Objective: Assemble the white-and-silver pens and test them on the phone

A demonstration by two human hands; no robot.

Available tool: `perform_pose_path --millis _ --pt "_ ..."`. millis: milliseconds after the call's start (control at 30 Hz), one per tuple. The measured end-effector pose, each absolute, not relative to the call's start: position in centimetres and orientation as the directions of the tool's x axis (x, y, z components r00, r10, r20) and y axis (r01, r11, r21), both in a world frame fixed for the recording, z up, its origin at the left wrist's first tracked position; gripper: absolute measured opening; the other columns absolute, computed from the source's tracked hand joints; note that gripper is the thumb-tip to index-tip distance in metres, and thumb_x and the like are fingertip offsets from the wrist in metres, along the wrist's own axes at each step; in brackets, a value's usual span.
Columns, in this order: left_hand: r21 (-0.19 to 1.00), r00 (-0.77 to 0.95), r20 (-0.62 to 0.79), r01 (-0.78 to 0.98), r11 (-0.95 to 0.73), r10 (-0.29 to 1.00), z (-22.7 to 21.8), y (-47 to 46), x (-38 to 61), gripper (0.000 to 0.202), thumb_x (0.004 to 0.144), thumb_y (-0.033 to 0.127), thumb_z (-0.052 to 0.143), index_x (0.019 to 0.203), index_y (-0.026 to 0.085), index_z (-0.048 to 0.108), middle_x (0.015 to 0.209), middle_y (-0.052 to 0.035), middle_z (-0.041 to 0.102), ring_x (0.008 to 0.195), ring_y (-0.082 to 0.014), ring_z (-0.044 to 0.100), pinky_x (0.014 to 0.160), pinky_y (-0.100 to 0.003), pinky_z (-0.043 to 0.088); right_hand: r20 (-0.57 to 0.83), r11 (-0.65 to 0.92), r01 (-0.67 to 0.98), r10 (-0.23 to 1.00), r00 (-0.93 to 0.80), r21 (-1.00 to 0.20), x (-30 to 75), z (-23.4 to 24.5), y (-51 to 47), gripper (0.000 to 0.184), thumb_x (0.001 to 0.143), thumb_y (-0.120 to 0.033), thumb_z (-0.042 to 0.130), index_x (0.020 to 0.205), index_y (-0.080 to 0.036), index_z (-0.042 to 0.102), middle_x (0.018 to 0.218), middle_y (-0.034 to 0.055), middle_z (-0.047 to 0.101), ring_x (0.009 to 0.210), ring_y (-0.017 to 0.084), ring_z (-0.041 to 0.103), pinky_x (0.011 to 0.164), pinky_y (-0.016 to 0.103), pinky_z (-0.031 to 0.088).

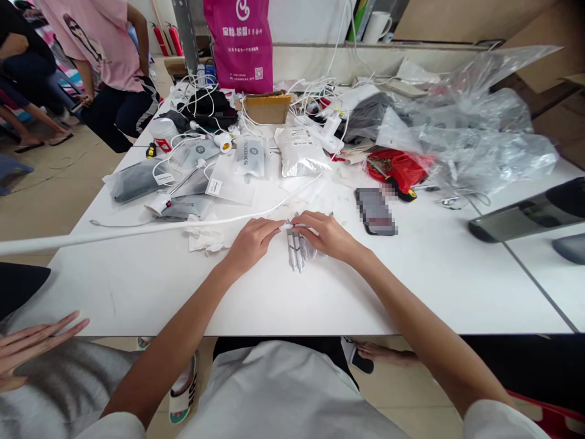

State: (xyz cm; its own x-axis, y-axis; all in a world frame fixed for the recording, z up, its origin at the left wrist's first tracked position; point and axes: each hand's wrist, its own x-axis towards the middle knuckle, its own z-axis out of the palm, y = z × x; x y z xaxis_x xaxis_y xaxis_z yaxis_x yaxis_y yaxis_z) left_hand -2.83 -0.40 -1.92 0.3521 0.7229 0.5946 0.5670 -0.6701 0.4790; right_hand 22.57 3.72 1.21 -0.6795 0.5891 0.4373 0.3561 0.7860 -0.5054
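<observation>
Left hand (249,242) and right hand (328,235): fingers closed, tips together, both pinching one white pen (287,226), mid-table, well in from the near edge.
Pens (295,251): several, side by side, below the right hand, ends toward that edge.
Table (292,308): white surface showing between pens and near edge.
Tissue (205,238): just beside left hand.
Cable (192,228): white, passing just beyond it.
Phone (377,212): near right hand.
Bottle (525,214): farther right.

A white spiral logo tops the magenta bag (239,66), with 宝怡·悦馨 in larger characters, fine print too small to read and a QR code (258,74). The grey pouch (250,161) shows "OCKER", other letters unclear.
</observation>
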Motion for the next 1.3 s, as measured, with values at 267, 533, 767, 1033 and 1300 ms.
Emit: perform_pose_path --millis 267,533,767,1033,1300 --pt "0.412 0.332 0.629 0.624 -0.664 0.702 -1.8 -0.3 -2.5 0.018 0.107 0.03 0.067 0.121 0.021 0.074 0.1 -0.0063 0.08 0.092 -0.0205 0.074 0.088 -0.038 0.056 0.394 0.716 0.447 0.681 -0.617 -0.536 22.8 0.0 2.2 0.021 0.116 -0.034 0.044 0.124 -0.021 0.059 0.108 0.0112 0.072 0.09 0.023 0.069 0.077 0.035 0.052" --pt "0.4 0.344 0.657 0.595 -0.697 0.671 -1.8 -0.7 -2.3 0.017 0.105 0.03 0.071 0.119 0.021 0.074 0.102 -0.0055 0.082 0.089 -0.0191 0.075 0.085 -0.036 0.058 0.393 0.738 0.41 0.648 -0.652 -0.536 22.2 -0.7 1.8 0.023 0.114 -0.036 0.05 0.131 -0.021 0.056 0.114 0.0112 0.071 0.083 0.02 0.068 0.075 0.034 0.053" --pt "0.396 0.356 0.665 0.578 -0.714 0.657 -1.6 -1.0 -2.1 0.017 0.107 0.029 0.069 0.122 0.022 0.072 0.103 -0.0052 0.081 0.09 -0.0195 0.075 0.086 -0.037 0.061 0.433 0.76 0.433 0.638 -0.637 -0.485 22.1 -0.8 2.0 0.017 0.114 -0.031 0.049 0.123 -0.022 0.061 0.104 0.0092 0.073 0.087 0.023 0.068 0.076 0.034 0.05" --pt "0.408 0.439 0.594 0.558 -0.723 0.674 -1.1 -0.9 -2.6 0.034 0.111 0.017 0.055 0.144 0.023 0.065 0.115 -0.0082 0.08 0.1 -0.0217 0.075 0.092 -0.042 0.058 0.42 0.736 0.468 0.669 -0.613 -0.49 22.3 -0.8 2.2 0.021 0.115 -0.034 0.047 0.121 -0.022 0.063 0.101 0.0088 0.074 0.084 0.023 0.066 0.079 0.037 0.051" --pt "0.35 0.386 0.621 0.642 -0.682 0.682 -0.8 -0.5 -2.8 0.014 0.111 0.026 0.061 0.115 0.021 0.073 0.097 -0.0048 0.079 0.088 -0.019 0.072 0.085 -0.037 0.053 0.406 0.707 0.472 0.697 -0.592 -0.526 22.4 -0.7 2.1 0.021 0.112 -0.039 0.055 0.121 -0.021 0.059 0.097 0.0076 0.072 0.079 0.021 0.066 0.072 0.034 0.05"
